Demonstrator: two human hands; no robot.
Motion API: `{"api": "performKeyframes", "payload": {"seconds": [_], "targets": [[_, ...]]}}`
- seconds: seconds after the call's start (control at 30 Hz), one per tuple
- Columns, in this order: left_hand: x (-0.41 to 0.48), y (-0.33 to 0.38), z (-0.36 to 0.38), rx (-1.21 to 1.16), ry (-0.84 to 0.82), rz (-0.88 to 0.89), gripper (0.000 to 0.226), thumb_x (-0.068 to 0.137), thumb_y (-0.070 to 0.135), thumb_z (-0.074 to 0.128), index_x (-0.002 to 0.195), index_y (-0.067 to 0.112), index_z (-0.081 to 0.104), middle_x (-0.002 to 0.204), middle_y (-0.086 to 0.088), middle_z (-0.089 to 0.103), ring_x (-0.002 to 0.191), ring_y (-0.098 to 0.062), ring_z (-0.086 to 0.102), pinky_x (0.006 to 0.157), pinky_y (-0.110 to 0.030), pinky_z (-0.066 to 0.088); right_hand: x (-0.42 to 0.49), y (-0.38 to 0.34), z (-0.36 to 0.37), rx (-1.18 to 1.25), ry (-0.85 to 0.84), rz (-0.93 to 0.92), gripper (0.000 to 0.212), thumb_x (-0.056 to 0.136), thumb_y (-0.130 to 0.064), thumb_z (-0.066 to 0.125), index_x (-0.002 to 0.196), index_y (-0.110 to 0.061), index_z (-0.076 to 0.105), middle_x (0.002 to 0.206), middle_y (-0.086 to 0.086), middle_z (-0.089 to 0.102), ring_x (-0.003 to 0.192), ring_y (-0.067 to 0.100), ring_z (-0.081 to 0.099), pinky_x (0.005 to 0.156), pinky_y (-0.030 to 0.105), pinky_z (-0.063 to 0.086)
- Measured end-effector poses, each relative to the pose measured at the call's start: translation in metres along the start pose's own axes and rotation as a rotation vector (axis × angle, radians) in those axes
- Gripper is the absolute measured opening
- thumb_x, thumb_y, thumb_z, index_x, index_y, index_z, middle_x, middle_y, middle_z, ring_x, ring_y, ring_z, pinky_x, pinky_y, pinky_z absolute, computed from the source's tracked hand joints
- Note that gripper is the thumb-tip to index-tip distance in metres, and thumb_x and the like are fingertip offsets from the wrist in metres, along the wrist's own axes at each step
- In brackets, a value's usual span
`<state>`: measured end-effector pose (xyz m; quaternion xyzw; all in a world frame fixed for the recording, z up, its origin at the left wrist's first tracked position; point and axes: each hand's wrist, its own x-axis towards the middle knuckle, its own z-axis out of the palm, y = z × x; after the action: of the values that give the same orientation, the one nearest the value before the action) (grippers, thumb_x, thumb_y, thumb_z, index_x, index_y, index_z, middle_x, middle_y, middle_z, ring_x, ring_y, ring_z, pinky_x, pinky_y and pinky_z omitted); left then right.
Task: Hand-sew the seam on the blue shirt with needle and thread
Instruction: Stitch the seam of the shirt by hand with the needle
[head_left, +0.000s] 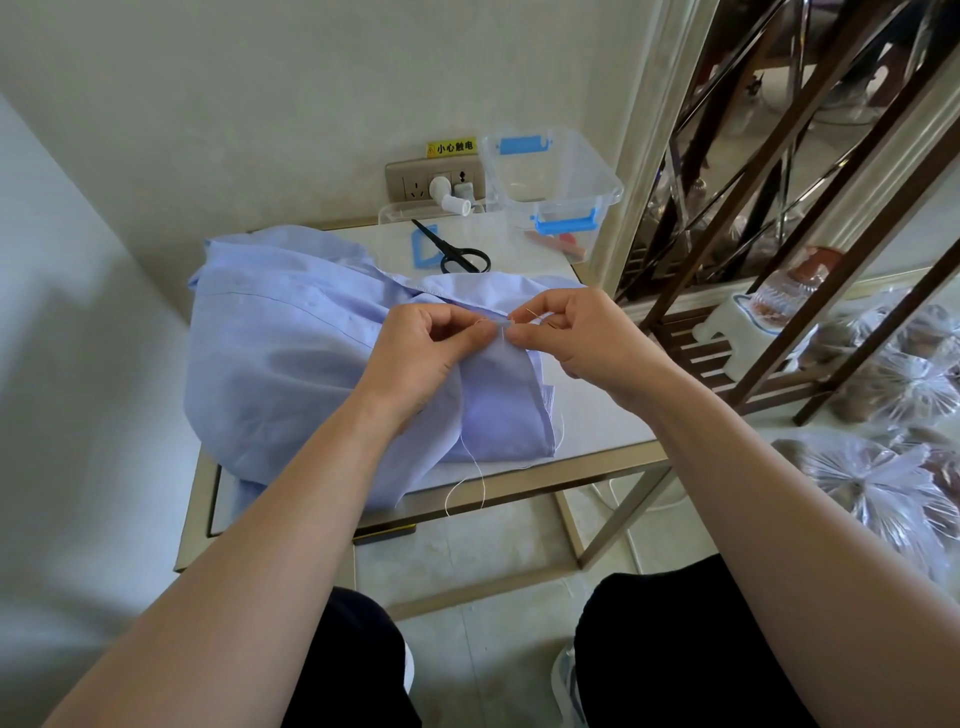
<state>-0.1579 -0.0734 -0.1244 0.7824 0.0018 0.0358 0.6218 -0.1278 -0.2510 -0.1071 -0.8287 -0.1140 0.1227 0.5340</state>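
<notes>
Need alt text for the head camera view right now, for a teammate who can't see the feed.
Two bare hands pinch the edge of a blue shirt on a small table: the left hand holds the fabric, the right hand holds a needle, white thread trailing below. Behind lie black scissors and a clear plastic box.

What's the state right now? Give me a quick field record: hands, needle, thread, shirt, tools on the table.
left hand: pinching the shirt fold at the seam
right hand: pinching the needle at the seam
thread: white, hangs loose over the table's front edge
blue shirt: heaped on the table, spilling over its near left edge
scissors: black, behind the shirt
clear box: open, by the wall
</notes>
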Motion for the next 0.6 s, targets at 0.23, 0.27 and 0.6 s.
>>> {"api": "performKeyframes", "payload": {"seconds": [0.23,0.27,0.6], "targets": [[-0.001,0.002,0.0,0.028,0.026,0.027,0.009,0.088,0.008,0.069,0.083,0.013,0.074,0.066,0.014,0.068,0.063,0.008,0.057,0.065,-0.006,0.041,-0.004,-0.004,-0.005,-0.081,-0.005,-0.14,0.022,0.094,-0.002,0.045,0.104,-0.014,0.061,0.061,-0.008,0.059,0.052,0.005,0.046,0.055,0.023,0.041],[-0.002,0.003,0.0,0.025,0.021,0.034,0.008,0.089,0.007,0.069,0.085,0.012,0.075,0.068,0.012,0.068,0.064,0.009,0.058,0.066,-0.006,0.041,-0.006,-0.005,-0.005,-0.109,-0.023,-0.167,0.02,0.094,-0.002,0.048,0.101,-0.013,0.063,0.066,-0.005,0.067,0.053,0.005,0.05,0.056,0.022,0.044],[-0.001,0.001,-0.002,0.019,-0.013,0.051,0.012,0.092,0.01,0.065,0.086,0.016,0.074,0.08,0.0,0.07,0.072,0.001,0.06,0.071,-0.008,0.043,-0.012,-0.003,-0.008,-0.182,0.097,-0.292,0.014,0.091,-0.011,0.066,0.089,-0.018,0.078,0.042,-0.002,0.037,0.044,0.01,0.032,0.051,0.016,0.032]]}}
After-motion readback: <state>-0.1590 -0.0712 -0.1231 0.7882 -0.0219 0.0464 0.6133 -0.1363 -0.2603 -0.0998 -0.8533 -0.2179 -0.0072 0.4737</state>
